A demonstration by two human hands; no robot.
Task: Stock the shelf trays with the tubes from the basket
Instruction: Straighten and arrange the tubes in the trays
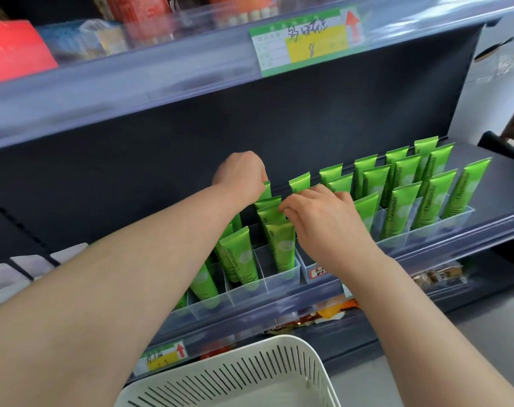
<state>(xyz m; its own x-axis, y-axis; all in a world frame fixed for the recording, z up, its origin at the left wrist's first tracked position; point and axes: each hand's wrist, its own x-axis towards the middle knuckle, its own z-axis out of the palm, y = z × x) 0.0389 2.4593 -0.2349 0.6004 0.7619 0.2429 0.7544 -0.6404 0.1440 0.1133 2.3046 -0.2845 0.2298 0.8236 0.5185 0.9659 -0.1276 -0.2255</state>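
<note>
Green tubes (402, 210) marked "Chamomile" stand upright in clear plastic shelf trays (282, 282) on the dark middle shelf. My left hand (241, 174) reaches to the back row, its fingers closed on the top of a green tube (265, 190). My right hand (323, 218) is in front of it, fingertips pinching the flat top of another green tube (271, 214) in the same tray. The white slotted basket (249, 374) sits low at the front; I see no tubes in the part of it that is in view.
A price label (305, 39) hangs on the upper shelf rail, with red and white boxes above it. Snack packets (323, 314) lie on the shelf below. A small tag (164, 355) is on the lower rail. White tray dividers (32, 265) stand at left.
</note>
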